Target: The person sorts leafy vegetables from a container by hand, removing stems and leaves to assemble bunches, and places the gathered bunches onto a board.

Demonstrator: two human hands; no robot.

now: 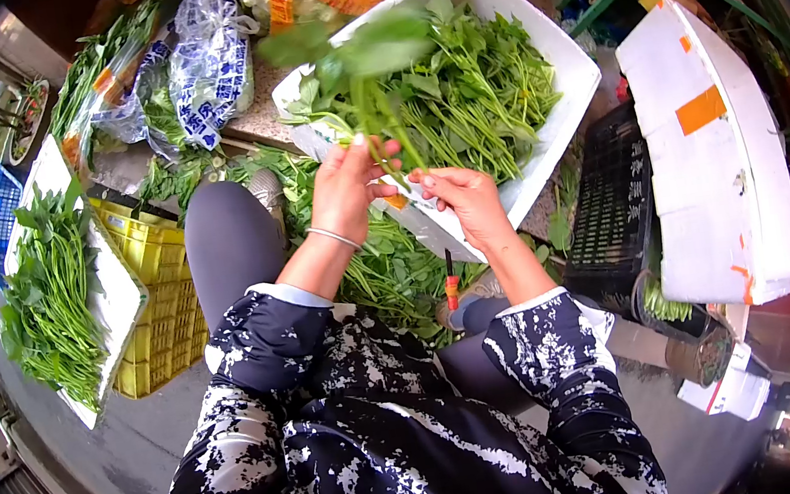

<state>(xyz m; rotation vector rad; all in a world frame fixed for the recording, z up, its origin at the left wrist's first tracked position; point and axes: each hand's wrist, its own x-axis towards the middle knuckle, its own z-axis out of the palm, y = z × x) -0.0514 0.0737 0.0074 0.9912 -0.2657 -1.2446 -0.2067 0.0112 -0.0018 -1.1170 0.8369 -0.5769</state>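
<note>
Gripping leafy stems point(374, 113) between closed left-hand point(351, 184) fingers; pinching their lower ends between right-hand point(459, 200) thumb and forefinger; holding them above the near edge of a white foam box point(575, 70), beside its heap of greens point(473, 84); sitting over loose greens point(389, 273), with yellow crates point(157, 311) on the left and a black crate point(611, 201) on the right; showing upper leaves only as a blur.

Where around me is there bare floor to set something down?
Bare grey floor shows left, between the yellow crates and your left sleeve, and right, between your right sleeve and the red-striped white carton. It's crowded between your shoes, under loose greens, and in the white foam box, heaped with leafy stems.
</note>
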